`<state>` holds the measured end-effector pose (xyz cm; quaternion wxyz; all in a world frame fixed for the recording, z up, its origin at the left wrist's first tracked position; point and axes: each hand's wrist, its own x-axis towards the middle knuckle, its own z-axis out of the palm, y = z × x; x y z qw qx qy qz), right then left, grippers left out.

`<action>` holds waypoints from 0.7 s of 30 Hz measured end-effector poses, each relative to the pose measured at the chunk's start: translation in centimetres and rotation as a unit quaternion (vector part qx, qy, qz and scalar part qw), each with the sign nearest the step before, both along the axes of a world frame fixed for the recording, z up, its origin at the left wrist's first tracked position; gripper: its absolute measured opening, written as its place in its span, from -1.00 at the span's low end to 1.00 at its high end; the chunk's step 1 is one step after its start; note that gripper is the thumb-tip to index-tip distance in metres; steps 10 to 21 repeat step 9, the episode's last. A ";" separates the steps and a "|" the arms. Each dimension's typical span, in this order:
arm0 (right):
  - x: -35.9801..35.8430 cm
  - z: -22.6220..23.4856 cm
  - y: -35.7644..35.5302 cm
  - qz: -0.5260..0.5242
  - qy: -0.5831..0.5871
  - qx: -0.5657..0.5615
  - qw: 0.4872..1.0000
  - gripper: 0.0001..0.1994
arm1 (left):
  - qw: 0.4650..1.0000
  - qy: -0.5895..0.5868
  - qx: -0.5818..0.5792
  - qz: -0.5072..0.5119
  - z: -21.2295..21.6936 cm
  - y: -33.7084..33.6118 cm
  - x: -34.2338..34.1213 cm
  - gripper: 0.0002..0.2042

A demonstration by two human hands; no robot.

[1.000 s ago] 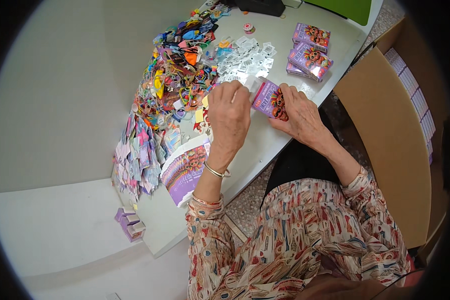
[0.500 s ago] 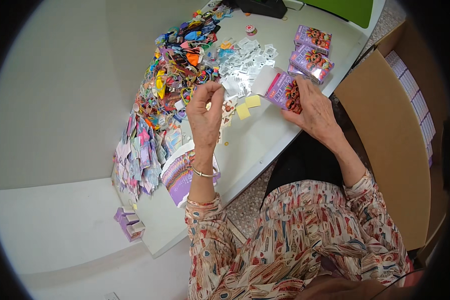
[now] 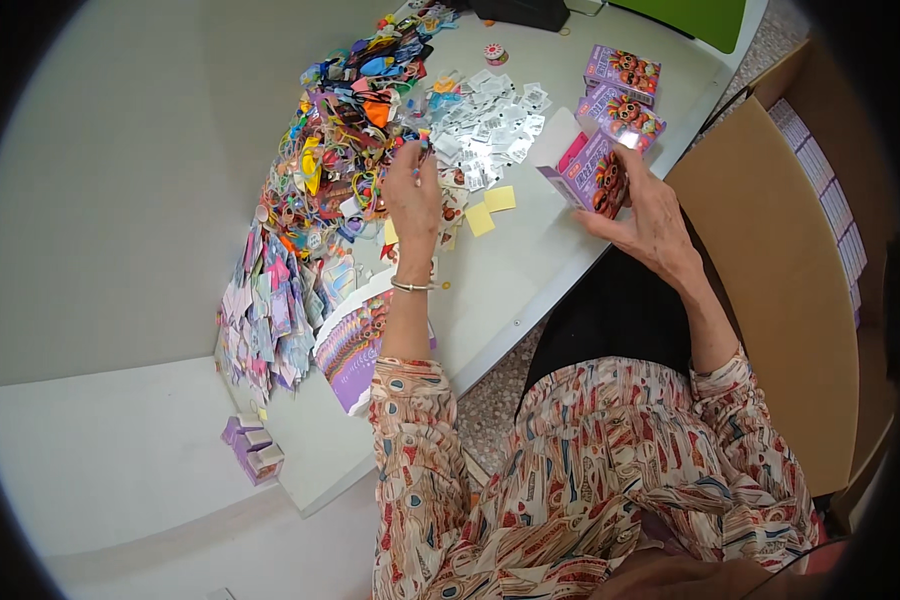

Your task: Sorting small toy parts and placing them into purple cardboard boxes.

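My right hand (image 3: 645,222) grips a purple carton (image 3: 592,180) printed with a colourful cartoon figure. Its end flaps stand open toward the left, and something bright pink shows inside. My left hand (image 3: 413,200) is at the right side of a heap of small colourful trinkets (image 3: 345,150). Its fingers are curled in toward the thumb, and a small multicoloured piece shows at the fingertips; what they hold is too small to name. Close to that hand lie white printed sachets (image 3: 490,125) and two yellow paper squares (image 3: 480,219).
Purple cartons (image 3: 622,72) lie at the table's far right. Shiny pastel packets (image 3: 270,310) and fanned purple cards (image 3: 355,350) cover the left end. A small purple holder (image 3: 253,448) sits at the left corner. A large cardboard box (image 3: 770,270) with packed cartons stands right.
My left hand has moved from beside the white sachets up and left to the trinket heap. The purple carton in my right hand has shifted right and tilted up, its side flap now showing.
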<state>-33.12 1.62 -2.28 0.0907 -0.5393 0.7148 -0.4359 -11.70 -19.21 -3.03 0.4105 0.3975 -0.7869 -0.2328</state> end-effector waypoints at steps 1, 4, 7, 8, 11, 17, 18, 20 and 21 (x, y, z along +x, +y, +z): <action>0.0 -0.3 0.1 0.012 -0.007 0.006 1.000 -0.22 | 0.990 -0.067 -0.126 0.001 -0.6 -0.2 -0.1 -0.85; -0.2 -1.0 0.3 0.020 -0.005 0.012 1.000 -0.21 | 0.982 -0.172 -0.063 -0.041 -1.9 1.3 -0.1 -0.77; -0.1 -1.3 0.3 0.027 0.010 0.007 1.000 -0.20 | 0.971 -0.234 -0.011 -0.041 -2.3 1.5 -0.4 -0.72; -0.1 -1.4 0.1 0.034 0.019 0.005 0.999 -0.20 | 0.971 -0.237 -0.008 -0.028 -2.3 1.4 -0.4 -0.71; -0.1 -1.4 0.2 0.033 0.019 0.006 0.999 -0.20 | 0.971 -0.239 -0.003 -0.016 -2.4 1.4 -0.5 -0.71; -0.1 -1.4 0.2 0.033 0.019 0.006 0.999 -0.20 | 0.971 -0.239 -0.003 -0.016 -2.4 1.4 -0.5 -0.71; -0.1 -1.4 0.2 0.033 0.019 0.006 0.999 -0.20 | 0.971 -0.239 -0.003 -0.016 -2.4 1.4 -0.5 -0.71; -0.1 -1.4 0.2 0.033 0.019 0.006 0.999 -0.20 | 0.971 -0.239 -0.003 -0.016 -2.4 1.4 -0.5 -0.71; -0.1 -1.4 0.2 0.033 0.019 0.006 0.999 -0.20 | 0.971 -0.239 -0.003 -0.016 -2.4 1.4 -0.5 -0.71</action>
